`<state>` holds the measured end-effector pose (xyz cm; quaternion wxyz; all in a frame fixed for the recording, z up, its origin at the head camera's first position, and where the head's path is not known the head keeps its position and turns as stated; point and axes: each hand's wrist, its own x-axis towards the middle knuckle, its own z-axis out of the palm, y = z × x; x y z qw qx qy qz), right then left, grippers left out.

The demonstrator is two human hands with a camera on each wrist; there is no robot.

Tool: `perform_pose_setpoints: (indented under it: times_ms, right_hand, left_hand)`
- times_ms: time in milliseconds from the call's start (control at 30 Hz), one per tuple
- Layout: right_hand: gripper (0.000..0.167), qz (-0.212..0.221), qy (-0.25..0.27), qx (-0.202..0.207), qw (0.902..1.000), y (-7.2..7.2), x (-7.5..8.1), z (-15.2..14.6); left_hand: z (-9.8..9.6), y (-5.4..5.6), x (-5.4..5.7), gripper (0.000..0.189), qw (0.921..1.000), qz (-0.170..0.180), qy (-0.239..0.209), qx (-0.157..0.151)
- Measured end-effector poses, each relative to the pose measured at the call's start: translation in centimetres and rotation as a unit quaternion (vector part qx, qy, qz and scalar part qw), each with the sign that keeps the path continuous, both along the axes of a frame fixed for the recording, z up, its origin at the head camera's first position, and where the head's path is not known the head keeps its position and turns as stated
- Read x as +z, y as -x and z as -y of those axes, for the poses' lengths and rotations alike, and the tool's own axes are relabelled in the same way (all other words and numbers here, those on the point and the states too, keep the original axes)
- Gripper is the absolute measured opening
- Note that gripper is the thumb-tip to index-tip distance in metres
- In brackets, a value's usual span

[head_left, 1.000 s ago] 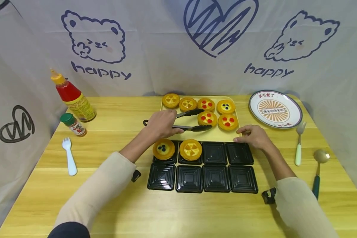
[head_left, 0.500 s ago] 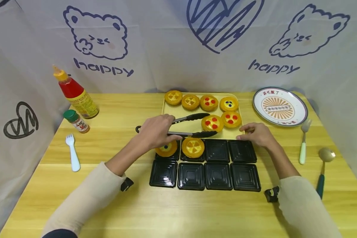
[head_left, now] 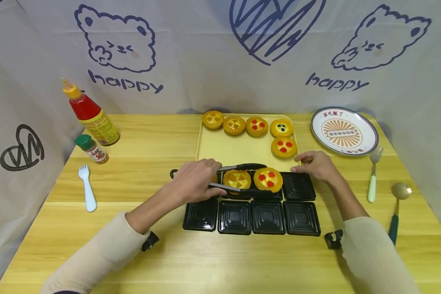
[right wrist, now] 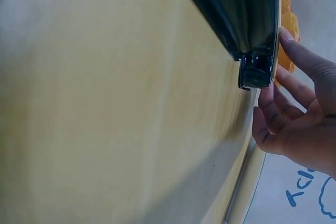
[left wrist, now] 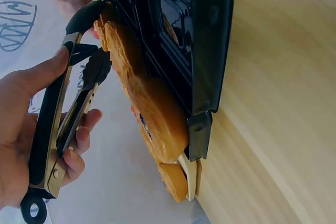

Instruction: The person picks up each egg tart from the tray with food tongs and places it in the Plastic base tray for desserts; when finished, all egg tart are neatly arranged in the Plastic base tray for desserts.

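Observation:
My left hand holds black-and-silver tongs. Their black tips flank an egg tart with red toppings, at the third place of the back row of black square trays. To its left sits a tart with yellow wedges; a blueberry-topped tart lies mostly hidden behind my left hand in the head view. With thumb and fingers, my right hand grips the front right corner of a pale yellow tray. Several tarts stand on that tray, including a red-topped one near its right edge.
A sauce bottle and a green-capped shaker stand at the left, with a blue fork before them. On the right lie a patterned plate, a fork with a pale green handle and a spoon.
With the tongs, my left hand has brought a red-topped tart from the yellow tray towards me, to the third black tray of the back row. My right hand stays at the yellow tray's corner.

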<state>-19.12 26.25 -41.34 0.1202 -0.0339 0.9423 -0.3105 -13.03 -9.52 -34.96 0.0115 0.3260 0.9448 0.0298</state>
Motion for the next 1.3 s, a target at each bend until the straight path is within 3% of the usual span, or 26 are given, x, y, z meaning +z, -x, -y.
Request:
perform_pose_setpoints:
  times_ms: [200, 433, 700, 1033, 1300]
  right_hand:
    - [0.050, -0.002, 0.007, 0.002, 1.0000, 0.0, -0.1, 0.1]
    - [0.050, -0.005, 0.005, 0.003, 1.0000, 0.1, -0.2, 0.0]
    - [0.050, 0.005, 0.003, 0.007, 1.0000, 0.3, 0.1, -0.1]
    - [0.051, 0.017, 0.008, -0.002, 0.9998, 0.2, 0.0, -0.3]
    - [0.049, 0.013, 0.005, 0.000, 0.9999, 0.1, 0.1, 0.0]
  left_hand:
    - [0.1, -0.2, 0.0, 0.071, 1.0000, 0.005, 0.000, -0.004]
    - [0.1, 0.3, 1.0, 0.074, 0.9998, 0.014, -0.013, -0.001]
    - [-2.2, 3.5, 1.9, 0.072, 0.9978, 0.047, -0.006, 0.045]
    - [-6.6, 7.4, 1.4, 0.056, 0.9956, 0.062, 0.026, 0.065]
    - [-8.1, 8.1, 0.4, 0.046, 0.9946, 0.045, 0.067, 0.066]
